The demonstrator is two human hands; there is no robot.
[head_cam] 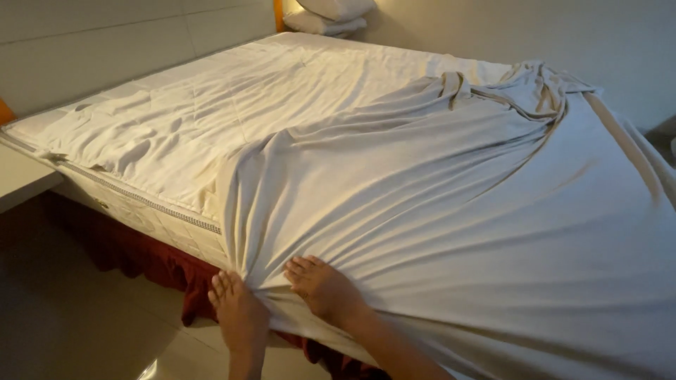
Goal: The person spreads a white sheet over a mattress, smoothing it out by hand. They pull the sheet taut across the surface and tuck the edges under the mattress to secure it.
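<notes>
Bedsheet (451, 211), soft, light and loosely rumpled, lies across the mattress (162, 134), gathered at its near corner; left hand (239, 313) pinches the bunched edge there, right hand (325, 288) presses flat on it, fingers spread; it likely handles best by that hem

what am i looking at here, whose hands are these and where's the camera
There is one picture, taken by a camera worn on a person's head, looking down at their own two bare hands. The left hand bunches the edge of a grey-beige sheet at the side of a mattress; the right hand presses flat on the sheet beside it. The sheet covers only the near part of the bed, with a white pad bare beyond. Pillows are stacked at the far end, and a red bed skirt hangs below.
</notes>
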